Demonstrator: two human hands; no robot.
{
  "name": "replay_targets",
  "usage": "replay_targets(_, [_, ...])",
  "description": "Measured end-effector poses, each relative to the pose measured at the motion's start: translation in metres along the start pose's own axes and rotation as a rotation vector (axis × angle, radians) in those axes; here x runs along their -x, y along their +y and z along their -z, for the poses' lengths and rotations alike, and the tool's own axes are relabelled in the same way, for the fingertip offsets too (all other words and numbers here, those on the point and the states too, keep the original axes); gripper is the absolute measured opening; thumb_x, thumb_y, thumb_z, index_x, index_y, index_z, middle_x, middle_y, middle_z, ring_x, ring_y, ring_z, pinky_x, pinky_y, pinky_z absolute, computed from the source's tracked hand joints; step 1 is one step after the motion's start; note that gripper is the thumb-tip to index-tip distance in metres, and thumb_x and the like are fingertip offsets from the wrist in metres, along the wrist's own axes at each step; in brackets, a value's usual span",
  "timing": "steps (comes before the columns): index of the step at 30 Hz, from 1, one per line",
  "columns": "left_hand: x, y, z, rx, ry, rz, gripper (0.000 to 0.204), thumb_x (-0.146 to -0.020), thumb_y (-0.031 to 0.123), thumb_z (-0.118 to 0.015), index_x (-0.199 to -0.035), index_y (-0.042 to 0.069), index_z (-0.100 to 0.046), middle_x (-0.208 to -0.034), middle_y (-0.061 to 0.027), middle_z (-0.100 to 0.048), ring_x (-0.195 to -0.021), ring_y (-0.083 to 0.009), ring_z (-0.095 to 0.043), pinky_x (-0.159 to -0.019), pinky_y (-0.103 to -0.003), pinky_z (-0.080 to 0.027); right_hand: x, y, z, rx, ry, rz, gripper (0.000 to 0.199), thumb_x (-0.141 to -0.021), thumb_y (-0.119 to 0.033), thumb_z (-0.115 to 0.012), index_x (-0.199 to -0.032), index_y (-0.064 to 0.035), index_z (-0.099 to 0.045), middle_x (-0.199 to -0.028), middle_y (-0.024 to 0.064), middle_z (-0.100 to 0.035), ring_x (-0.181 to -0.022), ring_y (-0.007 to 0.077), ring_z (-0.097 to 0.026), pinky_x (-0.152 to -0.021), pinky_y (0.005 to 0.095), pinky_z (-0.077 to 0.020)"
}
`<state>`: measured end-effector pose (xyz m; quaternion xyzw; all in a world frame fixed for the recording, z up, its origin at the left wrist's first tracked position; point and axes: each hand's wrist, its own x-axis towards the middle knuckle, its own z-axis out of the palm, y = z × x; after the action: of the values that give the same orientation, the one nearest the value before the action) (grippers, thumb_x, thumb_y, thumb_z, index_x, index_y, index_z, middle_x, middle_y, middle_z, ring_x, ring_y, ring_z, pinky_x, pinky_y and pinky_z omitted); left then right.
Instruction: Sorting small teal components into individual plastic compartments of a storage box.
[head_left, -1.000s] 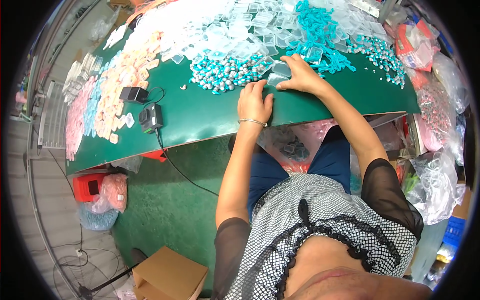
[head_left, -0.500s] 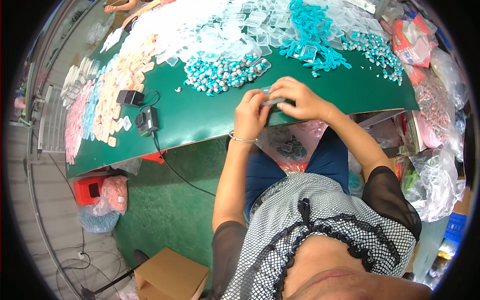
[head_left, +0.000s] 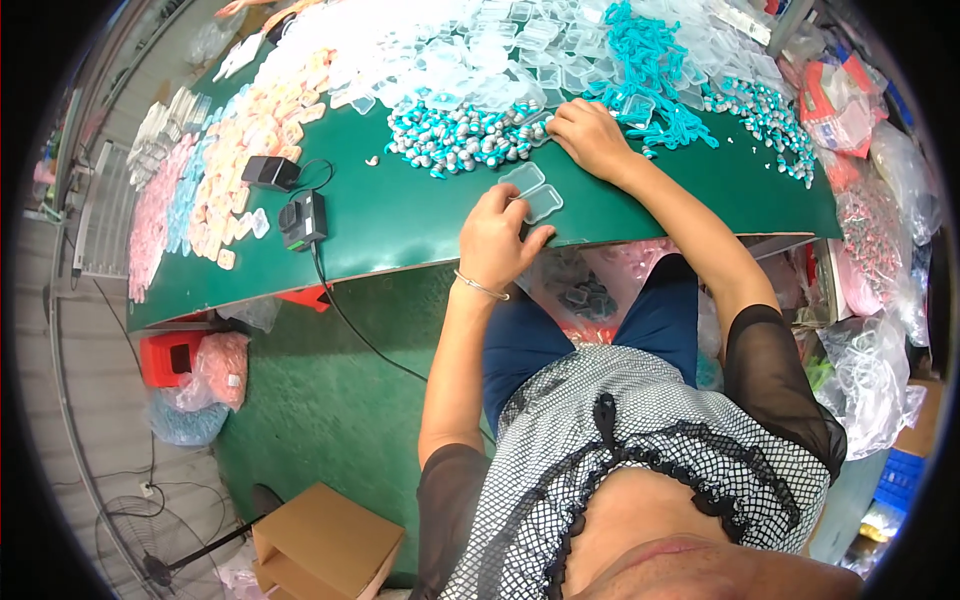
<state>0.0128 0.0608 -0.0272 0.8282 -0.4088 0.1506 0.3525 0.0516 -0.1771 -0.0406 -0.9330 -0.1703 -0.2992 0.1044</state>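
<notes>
A small clear plastic case (head_left: 543,203) lies opened out flat, its two halves side by side, near the table's front edge. My left hand (head_left: 498,235) holds it by its left side, fingers closed on the rim and thumb pointing right. Farther off, my right hand (head_left: 592,140) reaches to the right end of a heap of small teal-and-grey plugs (head_left: 455,138). Its fingers are bent and pressed together; what is at their tips, if anything, is hidden. Teal cords (head_left: 645,55) are heaped just beyond that hand.
Many clear cases (head_left: 520,50) cover the back of the green table (head_left: 400,225). Another plug heap (head_left: 765,115) lies at right. Peach pieces (head_left: 265,130) and a black device with a cable (head_left: 303,220) are at left. A cardboard box (head_left: 330,540) stands on the floor.
The clear case, held between both hands before, now lies open in my left hand alone. My right hand has let go and moved away to the plug heap. The view has shifted slightly.
</notes>
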Motion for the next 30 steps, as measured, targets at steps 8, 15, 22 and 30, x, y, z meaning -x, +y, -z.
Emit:
replay_targets(8, [0.009, -0.012, -0.006, 0.054, 0.067, -0.027, 0.018, -0.068, 0.01, -0.074, -0.074, 0.002, -0.06, -0.097, -0.012, -0.059, -0.088, -0.0295, -0.058, -0.074, -0.038, -0.049, -0.022, 0.009, 0.023, -0.468, -0.115, -0.035, 0.007, -0.08, -0.009, -0.062, -0.085, -0.006, -0.059, -0.082, 0.0051, -0.058, -0.082, 0.0194, -0.056, -0.075, 0.0337, -0.0434])
replay_targets(15, [0.02, -0.016, -0.001, 0.13, 0.06, 0.02, 0.013, -0.068, 0.007, -0.072, -0.076, 0.003, -0.062, -0.099, -0.0114, -0.059, -0.084, -0.0273, -0.059, -0.074, -0.037, -0.049, -0.027, 0.03, 0.023, -1.413, -0.307, -0.855, 0.012, -0.088, -0.012, -0.06, -0.098, -0.0052, -0.059, -0.081, -0.0023, -0.057, -0.073, 0.0068, -0.055, -0.064, 0.0208, -0.0473])
replay_targets(22, [0.026, -0.019, 0.009, 0.16, 0.047, 0.075, 0.012, -0.069, 0.004, -0.072, -0.077, 0.002, -0.064, -0.099, -0.0112, -0.06, -0.085, -0.0261, -0.061, -0.074, -0.036, -0.05, 0.002, 0.039, 0.001, -1.665, -0.124, -1.154, 0.018, -0.086, -0.012, -0.063, -0.101, -0.0043, -0.058, -0.081, 0.0034, -0.061, -0.068, 0.0134, -0.06, -0.056, 0.0253, -0.0516])
replay_targets(30, [0.032, -0.024, 0.014, 0.163, 0.019, 0.11, 0.012, -0.071, 0.004, -0.072, -0.08, 0.003, -0.064, -0.101, -0.0116, -0.059, -0.09, -0.0258, -0.062, -0.073, -0.035, -0.051, 0.01, -0.001, 0.019, -1.483, -0.074, -0.969, 0.019, -0.084, -0.016, -0.067, -0.098, -0.0064, -0.06, -0.079, -0.001, -0.059, -0.065, 0.007, -0.056, -0.058, 0.0196, -0.0466])
